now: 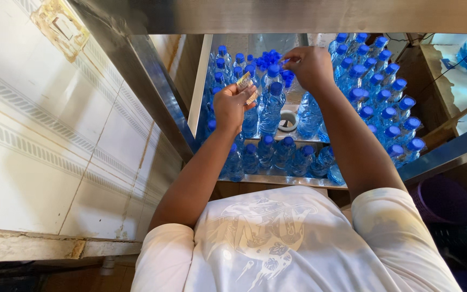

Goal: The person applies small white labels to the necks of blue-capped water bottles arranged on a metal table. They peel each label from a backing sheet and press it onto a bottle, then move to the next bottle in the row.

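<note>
Dozens of clear plastic water bottles with blue caps point(377, 81) crowd the steel desk point(277, 179) below you, packed in rows on both sides. Your left hand point(232, 105) is raised over the middle rows, its fingers point(242, 89) pinched shut on a small stack of yellowish labels or seals point(246, 84); what they are exactly is too small to tell. Your right hand point(310, 66) reaches further back, fingers drawn together at a bottle top point(286, 73) among the loose blue caps; whether they grip a cap or a seal I cannot tell.

By the look of it, you are in the middle of dressing the bottle tops one at a time, feeding pieces from the left-hand stack. The next move would call for a fine pinch, lifting off one piece without fanning the rest, and a steady bottle under it.

A white ring point(287, 120) lies on the desk between the bottles.
</note>
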